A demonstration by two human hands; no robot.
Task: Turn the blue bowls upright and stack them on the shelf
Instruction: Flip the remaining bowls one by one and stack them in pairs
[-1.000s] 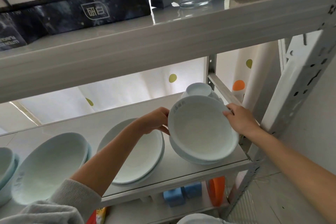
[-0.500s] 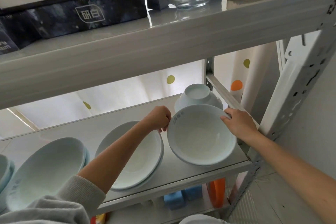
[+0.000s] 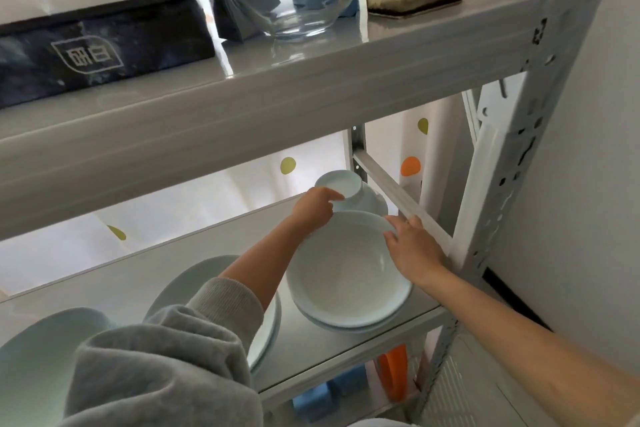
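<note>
On the shelf (image 3: pixel 207 253), a stack of upright bowls (image 3: pixel 343 284) sits between the left hand (image 3: pixel 313 210) and right hand (image 3: pixel 412 248); an overturned bowl (image 3: pixel 353 194) stands just behind it.

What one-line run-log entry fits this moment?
state: upright bowl sits on lower bowl | left hand: touches inverted bowl behind | right hand: holds upright bowl's rim | next: likely flip inverted bowl
</note>
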